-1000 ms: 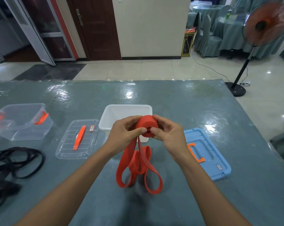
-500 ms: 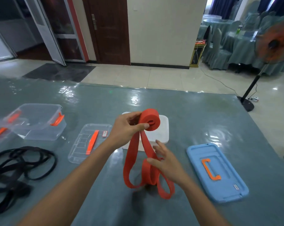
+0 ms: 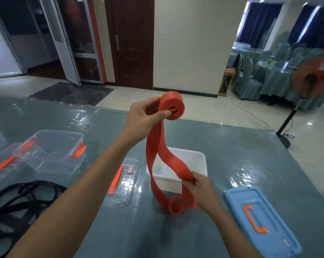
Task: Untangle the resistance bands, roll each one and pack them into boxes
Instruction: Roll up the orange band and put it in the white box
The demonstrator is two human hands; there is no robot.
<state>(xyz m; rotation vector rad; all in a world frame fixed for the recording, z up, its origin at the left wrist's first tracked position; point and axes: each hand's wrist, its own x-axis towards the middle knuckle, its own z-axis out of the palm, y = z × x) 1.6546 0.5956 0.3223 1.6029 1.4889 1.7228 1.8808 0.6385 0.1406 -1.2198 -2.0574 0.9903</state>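
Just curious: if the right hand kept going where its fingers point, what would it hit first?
Probably the white box, just beyond the red band the right hand pinches; height is unclear, so it might pass over.

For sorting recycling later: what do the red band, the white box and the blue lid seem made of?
Red band: likely rubber or latex, matte; it coils and drapes limply. White box: seemingly plastic, smooth, slightly glossy, with thin moulded walls. Blue lid: seemingly plastic, smooth, with a moulded raised rim.
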